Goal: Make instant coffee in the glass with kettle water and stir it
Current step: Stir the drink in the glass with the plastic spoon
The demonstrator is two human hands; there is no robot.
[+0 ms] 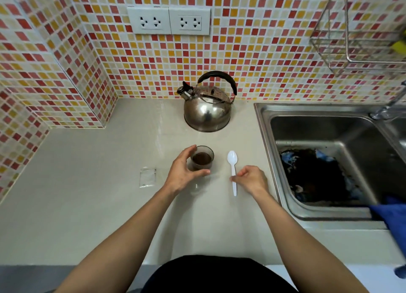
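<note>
A small clear glass (203, 158) with dark brown coffee in it stands on the counter. My left hand (183, 172) wraps around its left and near side. Just to the right of the glass, a white plastic spoon (233, 169) lies flat with its bowl pointing away from me. My right hand (250, 179) rests beside the spoon's handle, fingers curled, fingertips touching or almost touching it; I cannot tell whether it has a grip. The steel kettle (207, 110) with a black handle stands behind the glass near the wall, spout to the left.
An empty clear sachet (147, 176) lies left of the glass. A steel sink (329, 161) with dark residue fills the right side, with a blue cloth (393, 218) over its near corner. A wire rack (360, 33) hangs at the upper right; wall sockets (169, 20) sit above the kettle.
</note>
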